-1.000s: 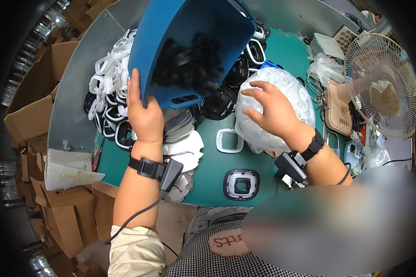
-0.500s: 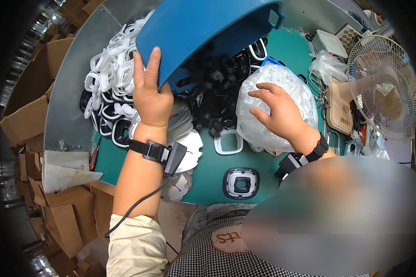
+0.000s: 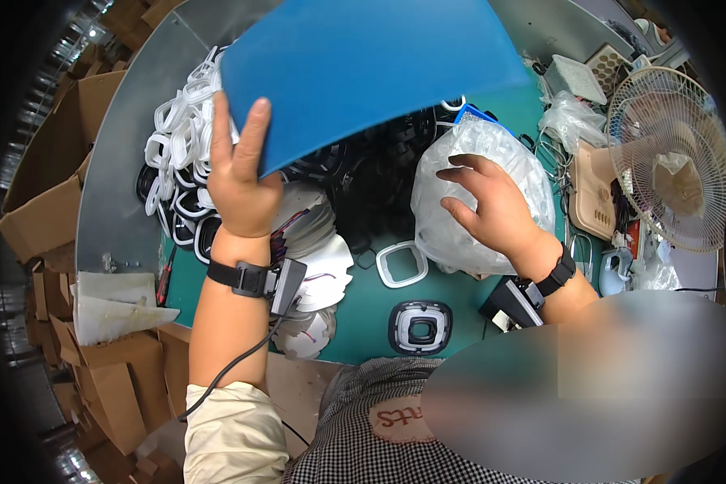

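Observation:
My left hand (image 3: 246, 189) grips the near-left rim of a large blue plastic bin (image 3: 363, 77), which is tipped up over the far side of the table. Under the bin lies a heap of small black plastic parts (image 3: 375, 189), blurred and partly hidden by it. My right hand (image 3: 492, 206) is open, fingers apart and empty, over a clear plastic bag (image 3: 440, 234) with pale contents. Just left of the bag lies a white rounded-square frame (image 3: 402, 264). A black-and-grey square part (image 3: 419, 327) rests at the table's near edge.
White and black ring-shaped frames (image 3: 173, 137) are piled at the left. Stacked pale discs (image 3: 324, 270) lie beside my left forearm. A screwdriver (image 3: 167, 278) is at the left edge. A fan (image 3: 669, 157) and a beige tray (image 3: 593, 189) stand right. Cardboard boxes (image 3: 64, 153) sit off the table.
The bin has tipped further, its outer bottom now facing me, and its contents lie on the table. My left hand has moved slightly left and down. The white frame has shifted and turned.

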The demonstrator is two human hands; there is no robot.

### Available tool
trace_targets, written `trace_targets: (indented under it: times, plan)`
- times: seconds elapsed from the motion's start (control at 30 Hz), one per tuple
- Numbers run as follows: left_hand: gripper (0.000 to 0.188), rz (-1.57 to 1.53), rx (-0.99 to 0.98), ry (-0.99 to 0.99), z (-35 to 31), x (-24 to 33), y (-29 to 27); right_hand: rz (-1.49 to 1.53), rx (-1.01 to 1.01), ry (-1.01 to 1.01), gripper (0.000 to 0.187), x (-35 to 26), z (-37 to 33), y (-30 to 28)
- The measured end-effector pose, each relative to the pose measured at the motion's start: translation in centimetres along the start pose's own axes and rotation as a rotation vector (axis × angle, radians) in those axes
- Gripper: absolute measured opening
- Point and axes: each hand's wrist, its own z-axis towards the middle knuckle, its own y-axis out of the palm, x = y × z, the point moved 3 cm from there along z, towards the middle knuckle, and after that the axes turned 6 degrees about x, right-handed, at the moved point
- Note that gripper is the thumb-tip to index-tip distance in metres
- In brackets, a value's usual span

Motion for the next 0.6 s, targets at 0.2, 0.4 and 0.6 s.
trace_targets:
  times: [0.2,0.4,0.6]
  plan:
    - [0.061,0.048,0.200,-0.098,0.5,-1.8,-2.6,0.066,0.031,-0.010,0.032,-0.3,0.3,-1.2]
    - [0.063,0.105,0.268,-0.244,1.4,-3.5,-4.1,0.144,0.095,0.006,0.032,0.0,1.6,-3.4]
    - [0.043,-0.375,0.348,-0.830,2.0,-0.3,-0.6,0.536,0.307,0.331,0.056,2.4,3.0,-5.6]
